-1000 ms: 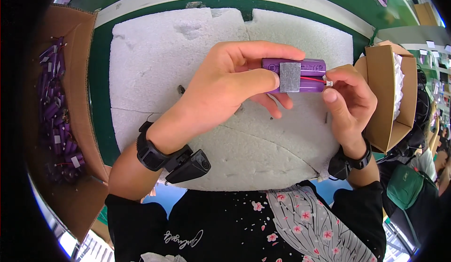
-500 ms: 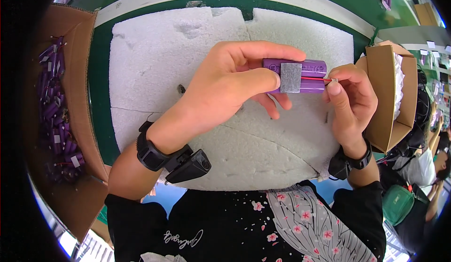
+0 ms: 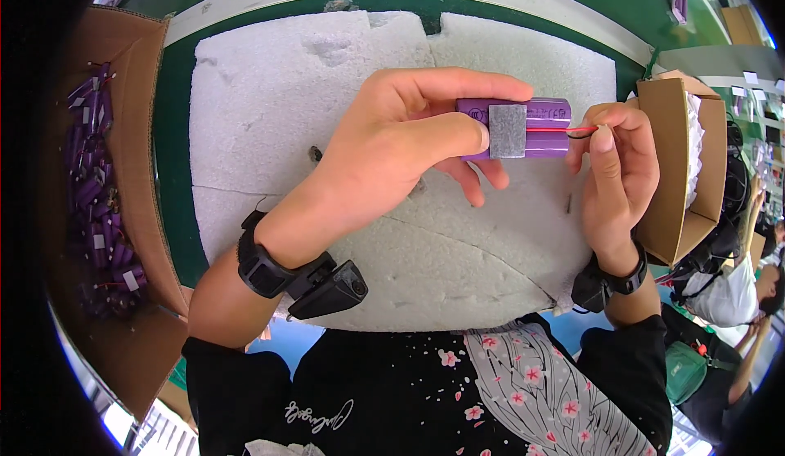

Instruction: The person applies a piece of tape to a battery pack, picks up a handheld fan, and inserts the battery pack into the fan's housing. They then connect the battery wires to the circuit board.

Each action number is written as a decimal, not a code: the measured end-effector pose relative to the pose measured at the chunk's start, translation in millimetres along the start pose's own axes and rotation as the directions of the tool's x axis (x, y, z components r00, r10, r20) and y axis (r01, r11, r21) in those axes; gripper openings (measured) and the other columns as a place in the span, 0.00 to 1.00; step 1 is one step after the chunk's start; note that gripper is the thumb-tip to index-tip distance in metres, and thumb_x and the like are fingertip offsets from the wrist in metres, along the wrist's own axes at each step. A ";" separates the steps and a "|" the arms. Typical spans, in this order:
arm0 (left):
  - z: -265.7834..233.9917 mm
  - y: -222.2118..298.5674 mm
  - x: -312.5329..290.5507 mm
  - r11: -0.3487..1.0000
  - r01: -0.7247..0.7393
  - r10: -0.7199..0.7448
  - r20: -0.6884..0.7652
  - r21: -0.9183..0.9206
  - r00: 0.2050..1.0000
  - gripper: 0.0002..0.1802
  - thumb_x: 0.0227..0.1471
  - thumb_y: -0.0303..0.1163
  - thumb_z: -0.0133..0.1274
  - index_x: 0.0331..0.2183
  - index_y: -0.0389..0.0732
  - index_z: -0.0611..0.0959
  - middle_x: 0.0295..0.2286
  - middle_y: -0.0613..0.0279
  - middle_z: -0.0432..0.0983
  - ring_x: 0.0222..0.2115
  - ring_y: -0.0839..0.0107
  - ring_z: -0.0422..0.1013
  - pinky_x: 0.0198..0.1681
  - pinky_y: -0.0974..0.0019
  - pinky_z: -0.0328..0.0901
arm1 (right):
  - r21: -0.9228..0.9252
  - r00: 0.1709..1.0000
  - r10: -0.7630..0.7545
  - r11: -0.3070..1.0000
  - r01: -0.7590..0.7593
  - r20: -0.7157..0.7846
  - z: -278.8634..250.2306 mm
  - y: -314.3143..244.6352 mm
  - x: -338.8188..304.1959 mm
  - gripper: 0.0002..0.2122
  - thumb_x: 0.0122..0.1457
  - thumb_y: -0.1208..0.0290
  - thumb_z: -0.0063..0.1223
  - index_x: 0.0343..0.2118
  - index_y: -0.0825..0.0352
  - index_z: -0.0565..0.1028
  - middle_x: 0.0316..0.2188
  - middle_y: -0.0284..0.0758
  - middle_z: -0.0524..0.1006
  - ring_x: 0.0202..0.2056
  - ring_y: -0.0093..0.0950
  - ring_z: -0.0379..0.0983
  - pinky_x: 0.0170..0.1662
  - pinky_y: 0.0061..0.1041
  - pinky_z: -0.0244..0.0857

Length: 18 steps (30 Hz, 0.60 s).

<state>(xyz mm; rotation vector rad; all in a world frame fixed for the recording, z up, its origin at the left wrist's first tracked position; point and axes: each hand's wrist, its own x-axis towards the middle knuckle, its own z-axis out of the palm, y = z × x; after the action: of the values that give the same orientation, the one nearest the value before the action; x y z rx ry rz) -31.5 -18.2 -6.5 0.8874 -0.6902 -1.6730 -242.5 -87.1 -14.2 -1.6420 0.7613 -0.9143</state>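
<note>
My left hand [image 3: 409, 141] grips a purple battery pack [image 3: 546, 118] from its left end, thumb pressed beside the grey pad [image 3: 507, 131] stuck on its front. A thin red wire [image 3: 549, 130] runs along the pack to its right end. My right hand [image 3: 617, 170] pinches the free tip of that wire between thumb and forefinger, just right of the pack. Both hands hover above the white foam sheet [image 3: 278, 113].
An open cardboard box [image 3: 135, 170] on the left holds several purple battery packs [image 3: 98, 203]. A smaller cardboard box [image 3: 683, 162] with white filling stands on the right. The foam lies on a green table [image 3: 172, 178]. Another person [image 3: 736, 284] sits at lower right.
The pack and both hands stay almost in place. My right fingers have shifted slightly along the wire end at the pack's right side.
</note>
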 end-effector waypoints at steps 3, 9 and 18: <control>-1.2 -0.9 -0.1 0.999 -0.015 0.015 0.015 0.042 1.000 0.22 0.46 0.22 0.42 0.47 0.30 0.71 0.33 0.49 0.75 0.26 0.65 0.74 0.23 0.68 0.70 | 0.036 0.999 0.029 0.999 -0.028 -0.036 -0.1 1.3 0.5 0.07 0.60 0.71 0.41 0.38 0.69 0.64 0.31 0.34 0.67 0.24 0.19 0.62 0.26 0.16 0.56; -1.6 0.9 -0.8 0.999 -0.019 0.019 -0.002 0.037 1.000 0.23 0.46 0.22 0.41 0.47 0.29 0.71 0.32 0.49 0.75 0.26 0.65 0.74 0.24 0.69 0.69 | 0.049 0.998 0.038 0.998 -0.036 -0.050 -1.2 0.9 1.5 0.07 0.61 0.72 0.40 0.39 0.69 0.64 0.31 0.34 0.67 0.24 0.19 0.61 0.26 0.16 0.56; -1.9 1.4 -0.3 1.000 0.002 -0.001 -0.018 0.026 1.000 0.23 0.46 0.23 0.41 0.47 0.28 0.71 0.32 0.49 0.75 0.26 0.65 0.74 0.24 0.69 0.69 | -0.085 0.997 -0.069 0.994 0.071 0.026 -0.4 2.9 2.0 0.06 0.58 0.78 0.43 0.38 0.71 0.67 0.31 0.35 0.68 0.24 0.18 0.62 0.25 0.16 0.56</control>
<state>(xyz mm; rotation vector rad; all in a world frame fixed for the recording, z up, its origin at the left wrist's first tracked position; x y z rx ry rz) -29.2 -18.3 -6.4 0.9202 -0.7002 -1.6587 -242.0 -89.7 -16.5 -1.7618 0.7397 -0.9211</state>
